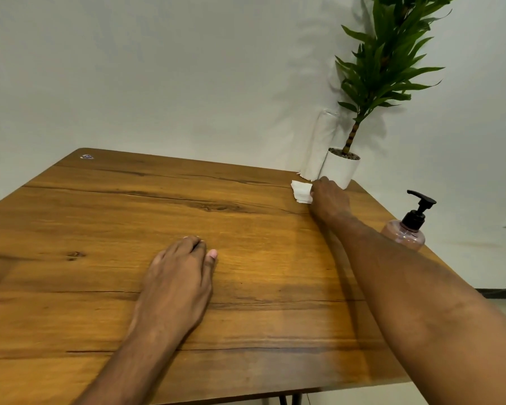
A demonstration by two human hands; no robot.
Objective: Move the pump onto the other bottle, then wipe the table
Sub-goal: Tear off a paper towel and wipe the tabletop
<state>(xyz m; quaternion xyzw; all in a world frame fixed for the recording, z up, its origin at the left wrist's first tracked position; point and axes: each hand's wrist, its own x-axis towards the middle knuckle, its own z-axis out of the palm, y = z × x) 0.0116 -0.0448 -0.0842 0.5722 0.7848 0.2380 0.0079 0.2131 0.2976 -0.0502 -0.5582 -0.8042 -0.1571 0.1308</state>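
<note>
My right hand [329,198] reaches to the far right of the wooden table [105,217] and holds a folded white paper towel [301,192] pressed flat on the surface. My left hand [181,270] lies palm down on the middle of the table, fingers together, holding nothing. A clear pinkish bottle [405,233] with a black pump [418,210] on top stands at the right edge, partly behind my right forearm. No second bottle is in view.
A white paper towel roll [319,144] stands upright at the far right corner against the wall, next to a green plant in a white pot [341,168]. A small sticker [86,156] sits at the table's far left corner.
</note>
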